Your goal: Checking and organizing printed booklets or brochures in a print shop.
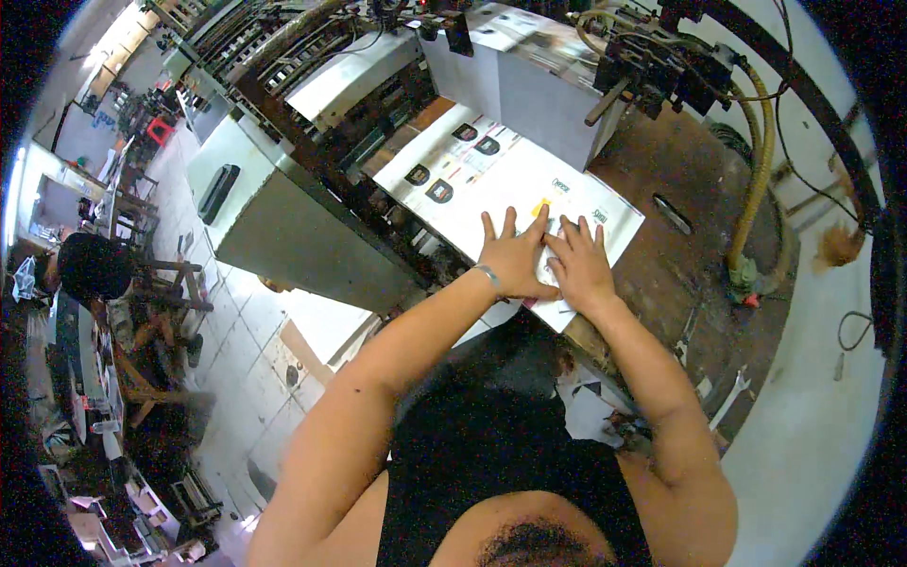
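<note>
A large printed sheet point(529, 170) lies flat in front of me, white with dark label shapes and small coloured marks. Over its near part, my left hand point(515, 257) rests with the fingers spread and a band round the wrist. Beside it my right hand point(581, 265) lies palm down, its fingers stretched out and close to the left thumb. Both hands press on the paper and grip nothing that I can see. What is under the palms is hidden. Behind the sheet stands a tall stack of paper point(543, 104).
Machine parts with hoses point(756, 189) stand at the right. On the brown worktop lie a dark knife-like tool point(673, 214) and a wrench point(729, 397). A grey metal cabinet point(302, 217) stands at the left, a dark handle-shaped object point(218, 194) on it. Another person point(94, 265) sits far left.
</note>
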A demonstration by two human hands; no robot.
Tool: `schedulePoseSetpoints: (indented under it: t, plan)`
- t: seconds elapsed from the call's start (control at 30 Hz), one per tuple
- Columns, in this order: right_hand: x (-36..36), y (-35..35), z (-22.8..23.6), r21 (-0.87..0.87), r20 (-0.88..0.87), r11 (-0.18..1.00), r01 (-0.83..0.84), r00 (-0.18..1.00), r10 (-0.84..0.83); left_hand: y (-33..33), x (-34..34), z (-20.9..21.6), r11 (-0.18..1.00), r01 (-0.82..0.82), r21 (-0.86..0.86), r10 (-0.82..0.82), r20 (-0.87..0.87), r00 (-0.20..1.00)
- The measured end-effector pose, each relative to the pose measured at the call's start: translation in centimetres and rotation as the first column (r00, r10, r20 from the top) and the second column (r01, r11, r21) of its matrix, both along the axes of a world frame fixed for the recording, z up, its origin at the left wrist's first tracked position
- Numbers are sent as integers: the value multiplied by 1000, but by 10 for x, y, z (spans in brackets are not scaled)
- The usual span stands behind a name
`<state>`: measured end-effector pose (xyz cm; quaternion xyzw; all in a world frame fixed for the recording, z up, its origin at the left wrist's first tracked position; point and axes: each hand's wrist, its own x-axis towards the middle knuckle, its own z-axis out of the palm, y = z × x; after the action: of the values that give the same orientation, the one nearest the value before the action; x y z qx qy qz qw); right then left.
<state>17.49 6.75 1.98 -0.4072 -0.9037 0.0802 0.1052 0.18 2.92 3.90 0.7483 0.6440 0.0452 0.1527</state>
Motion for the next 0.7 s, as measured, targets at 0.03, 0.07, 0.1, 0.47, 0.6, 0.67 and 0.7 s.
schedulePoseSetpoints:
  t: [0.03,0.07,0.1,0.47,0.6,0.67,0.7]
  plan:
    - [1,-1,0,22,14,1000,-5,1000,4,-1,1,-1,999,28,43,-27,-17,999]
    - [2,-2,-1,45,29,999,-10,1000,9,-2,2,-1,995,56,87,-54,-35,998]
    - [3,-3,-3,42,29,999,-8,1000,7,-3,3,-2,995,59,83,-56,-35,998]
    - [4,-5,6,-36,90,999,-14,996,17,-2,8,24,997,67,-29,-69,-106,992]
    - [17,-22,6,-74,98,997,-31,994,38,1,12,25,996,74,-46,-79,-117,990]
    - [25,-38,6,-80,-11,994,-74,997,74,0,14,30,994,69,-83,-84,-191,978]
    - [29,-47,8,-109,-4,991,-78,997,78,-1,14,32,990,76,-115,-98,-203,974]
